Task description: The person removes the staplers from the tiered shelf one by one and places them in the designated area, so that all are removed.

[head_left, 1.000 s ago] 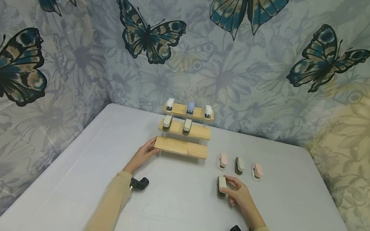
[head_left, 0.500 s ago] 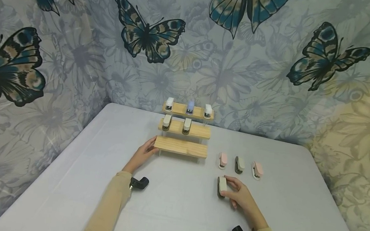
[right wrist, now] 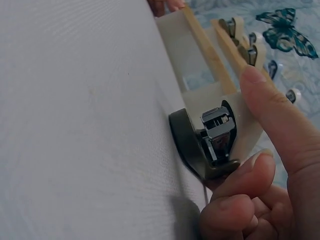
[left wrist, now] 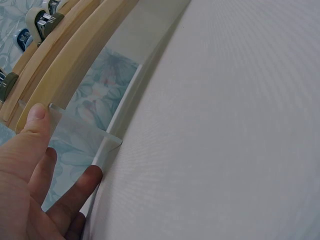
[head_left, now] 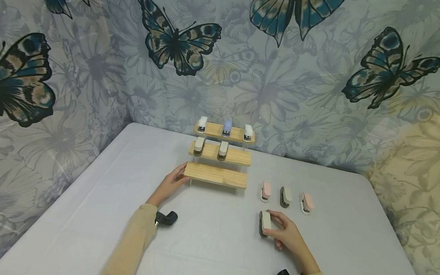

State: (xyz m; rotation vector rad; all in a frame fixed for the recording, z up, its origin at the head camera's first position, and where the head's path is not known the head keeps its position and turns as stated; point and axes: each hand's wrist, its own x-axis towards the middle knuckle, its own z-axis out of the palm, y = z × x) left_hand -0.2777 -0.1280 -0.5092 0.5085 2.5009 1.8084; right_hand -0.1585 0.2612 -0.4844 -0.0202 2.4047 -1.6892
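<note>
Bit I'd watch is the right hand. Its grip is closed down to the width of one cream-topped stapler, thumb and fingertips pinching it, off to the right of the wooden rack and closer to the person than the rack is. Looks like a narrow hold to me, so squeezing too hard at one end could twist the thing loose. Can't really tell from these angles if its dark base touches the table or sits slightly above; if it's down, dragging it could tip it over.

Left hand is at the rack's left end, thumb against the bottom tier, other fingers loose and not wrapped round anything. Good for steadying, but a careless shove is the bigger worry imo: five staplers perch on the rack, three on its top tier, like the blue stapler, and two on its middle tier. I see no lip on those tiers, so a jolt could walk one off the edge.

Also, three loose staplers stand right of the rack. The pink stapler is nearest to it, so a low swing rackwards with the right hand could clip that one.
</note>
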